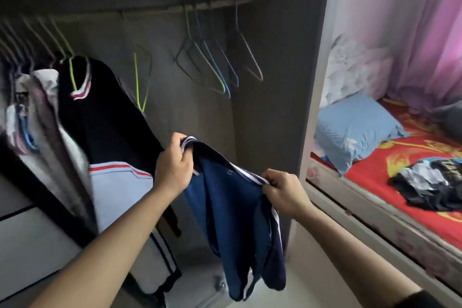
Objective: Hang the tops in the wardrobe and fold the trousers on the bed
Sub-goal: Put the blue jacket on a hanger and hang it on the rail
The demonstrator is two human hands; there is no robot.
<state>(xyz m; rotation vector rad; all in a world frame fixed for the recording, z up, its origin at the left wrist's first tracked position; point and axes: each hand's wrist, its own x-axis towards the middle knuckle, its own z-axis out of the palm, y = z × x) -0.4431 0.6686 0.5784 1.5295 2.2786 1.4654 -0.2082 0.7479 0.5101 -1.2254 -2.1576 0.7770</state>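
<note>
A blue top (232, 210) with a navy collar and white stripes hangs between my hands in front of the open wardrobe (280, 62). My left hand (175, 162) grips its collar at the upper left. My right hand (282, 191) pinches the striped edge at the right. Several bare wire hangers (215, 65) hang on the rail (220, 5) above the top. A single yellow-green hanger (140, 77) hangs left of them. A black top (105, 112) with a striped collar hangs at the left on a yellow-green hanger. A dark heap of clothes (430, 185) lies on the bed (370, 172).
More hung garments (30, 117) crowd the wardrobe's left end. A blue pillow (355, 130) and crumpled white bedding (355, 70) sit at the bed's head, with a pink curtain (425, 32) behind. The bed's pale frame (362, 220) runs along my right. A pale case (215, 287) stands on the wardrobe floor.
</note>
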